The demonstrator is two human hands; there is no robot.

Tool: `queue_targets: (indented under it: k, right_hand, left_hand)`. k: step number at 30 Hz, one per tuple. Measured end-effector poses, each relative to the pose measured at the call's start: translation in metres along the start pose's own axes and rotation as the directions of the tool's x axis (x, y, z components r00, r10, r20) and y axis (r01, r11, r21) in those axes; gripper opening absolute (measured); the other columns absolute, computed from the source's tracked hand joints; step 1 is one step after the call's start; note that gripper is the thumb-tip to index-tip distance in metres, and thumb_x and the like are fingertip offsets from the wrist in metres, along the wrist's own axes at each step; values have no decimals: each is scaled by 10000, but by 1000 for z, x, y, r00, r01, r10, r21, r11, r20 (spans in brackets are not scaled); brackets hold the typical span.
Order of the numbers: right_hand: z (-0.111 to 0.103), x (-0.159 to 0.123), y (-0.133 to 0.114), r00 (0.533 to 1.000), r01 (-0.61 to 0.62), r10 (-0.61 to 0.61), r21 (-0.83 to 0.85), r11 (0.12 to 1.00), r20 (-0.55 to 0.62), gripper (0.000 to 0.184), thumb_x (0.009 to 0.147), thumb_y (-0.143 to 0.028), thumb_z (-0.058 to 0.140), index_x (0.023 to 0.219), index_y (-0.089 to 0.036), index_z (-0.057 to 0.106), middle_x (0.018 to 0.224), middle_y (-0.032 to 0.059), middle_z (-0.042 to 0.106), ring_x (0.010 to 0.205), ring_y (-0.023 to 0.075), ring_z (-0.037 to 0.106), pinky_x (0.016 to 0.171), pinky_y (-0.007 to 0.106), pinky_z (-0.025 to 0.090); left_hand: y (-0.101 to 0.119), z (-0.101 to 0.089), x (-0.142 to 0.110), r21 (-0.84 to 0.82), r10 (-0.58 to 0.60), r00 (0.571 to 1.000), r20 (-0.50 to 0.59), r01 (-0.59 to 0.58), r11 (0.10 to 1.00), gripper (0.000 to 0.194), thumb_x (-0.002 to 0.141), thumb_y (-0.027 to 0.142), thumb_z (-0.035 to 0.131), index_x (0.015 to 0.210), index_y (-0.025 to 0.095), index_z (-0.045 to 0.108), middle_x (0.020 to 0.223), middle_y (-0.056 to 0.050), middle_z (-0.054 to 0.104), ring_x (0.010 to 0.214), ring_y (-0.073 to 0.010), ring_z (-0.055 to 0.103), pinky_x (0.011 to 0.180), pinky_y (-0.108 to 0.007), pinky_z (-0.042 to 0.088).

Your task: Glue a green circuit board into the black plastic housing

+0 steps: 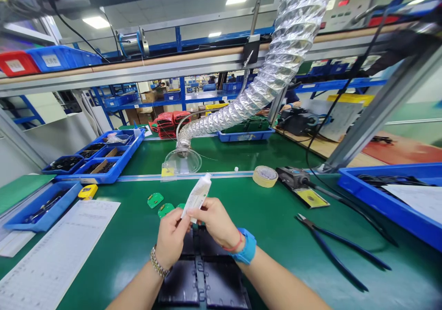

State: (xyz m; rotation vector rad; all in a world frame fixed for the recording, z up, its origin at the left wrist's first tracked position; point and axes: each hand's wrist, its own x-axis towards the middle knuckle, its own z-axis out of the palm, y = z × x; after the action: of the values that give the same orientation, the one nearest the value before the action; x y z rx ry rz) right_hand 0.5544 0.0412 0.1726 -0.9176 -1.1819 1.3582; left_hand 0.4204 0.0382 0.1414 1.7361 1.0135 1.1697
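A white squeeze tube [198,195] with a white cap is tilted up and to the right, held between both hands above the green mat. My left hand [171,234] pinches its lower left edge. The fingers of my right hand [217,221] close on its lower right side. Several green circuit boards [155,200] lie just beyond the hands, one partly hidden behind the tube. Under my wrists sit black plastic housings [223,280], side by side on the mat.
Long-handled pliers [331,243], a tape roll [265,176] and a corded tool [293,181] lie to the right. Blue bins [113,172] and paper sheets [65,254] occupy the left. A foil duct [255,91] with a clear hood [183,162] hangs over the mat ahead.
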Motion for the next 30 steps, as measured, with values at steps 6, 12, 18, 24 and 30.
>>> queue_targets:
  k: [6,12,18,24,30]
  right_hand:
    - [-7,5,4,993,32,-28,39,999,-112,276,599,-363,751,619,-107,648,571,7,544,490,89,393,458,208,284]
    - [-12,8,1,985,52,-37,81,995,-168,202,551,-279,748,630,-119,655,580,3,562,503,95,405,469,207,290]
    - [-18,14,1,987,50,-35,87,995,-159,174,508,-222,751,614,-121,658,559,-2,555,501,92,408,462,198,288]
    - [-20,13,-3,995,36,-29,69,997,-90,251,571,-298,775,694,-109,666,595,6,557,496,83,391,447,191,280]
    - [-3,4,5,1000,7,-8,39,999,20,272,631,-349,765,666,-107,645,595,16,558,519,108,452,490,210,356]
  left_hand:
    - [-2,3,-2,39,68,997,23,-69,997,387,905,392,413,644,142,552,623,-21,516,613,-134,467,600,-248,342]
    - [-5,5,-12,76,68,997,23,-69,995,410,908,390,407,602,146,527,589,-12,490,586,-125,456,580,-243,327]
    - [-12,6,-16,72,5,999,45,-8,997,420,902,417,402,614,145,543,607,-23,512,601,-133,475,586,-241,349]
    - [-3,-3,-6,-15,-125,979,163,129,992,407,880,474,414,743,138,597,690,-49,578,606,-144,521,566,-237,417]
    - [1,-2,-4,46,-41,999,8,40,998,438,893,437,394,586,152,523,564,-19,515,565,-128,481,566,-232,373]
